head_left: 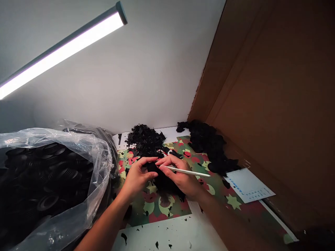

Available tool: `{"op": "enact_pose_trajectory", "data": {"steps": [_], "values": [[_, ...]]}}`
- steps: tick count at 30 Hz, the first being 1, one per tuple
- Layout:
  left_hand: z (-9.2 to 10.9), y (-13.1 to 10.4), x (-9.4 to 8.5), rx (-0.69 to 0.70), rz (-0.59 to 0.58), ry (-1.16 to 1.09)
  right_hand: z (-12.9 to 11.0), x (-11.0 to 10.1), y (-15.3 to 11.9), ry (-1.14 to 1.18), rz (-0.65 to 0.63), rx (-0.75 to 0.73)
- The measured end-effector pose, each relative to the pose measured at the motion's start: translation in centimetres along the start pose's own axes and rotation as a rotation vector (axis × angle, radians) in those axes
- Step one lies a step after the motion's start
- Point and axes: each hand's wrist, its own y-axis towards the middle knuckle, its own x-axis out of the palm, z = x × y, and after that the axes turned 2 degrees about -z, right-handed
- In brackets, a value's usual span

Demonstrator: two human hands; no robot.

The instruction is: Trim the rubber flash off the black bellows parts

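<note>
Pinching from both sides, the fingers (153, 161) of the two hands meet over a small black round rubber part (154, 168), which sits between them just above the desk. The left hand (137, 176) curls thumb and forefinger narrowly around the part's near-left edge; the right hand (180, 177) closes on its right side and also grips a thin white pointed stick (187, 171). That stick's long axis runs roughly left to right, its tip at the part and its tail pointing away past the right wrist. Both hands are about equally near the part; whether the tip touches the rubber cannot be told. Beneath lies a patterned green, red and yellow mat (157, 209) strewn with black flakes. Beyond the fingers is a heap of black rubber trimmings (143, 139), a second darker heap (209, 146) to the right against a brown cardboard wall (261, 104), and a clear plastic bag of black round parts (47, 174) to the left.
</note>
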Motion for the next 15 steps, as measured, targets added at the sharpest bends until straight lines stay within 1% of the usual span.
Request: {"op": "enact_pose_trajectory", "data": {"steps": [2,5,11,15], "values": [[-0.05,-0.04,0.06,0.017,0.042,0.04,-0.13,0.06,-0.11,-0.024,-0.003,-0.033],[-0.15,-0.07,0.11,0.096,0.101,0.111,-0.32,0.31,-0.19,-0.085,-0.003,-0.079],[-0.1,-0.17,0.33,0.228,0.133,0.269,0.17,0.75,-0.12,-0.162,-0.01,-0.161],[-0.25,-0.28,0.5,0.259,0.142,0.303,0.46,0.93,-0.22,-0.221,-0.017,-0.186]]}}
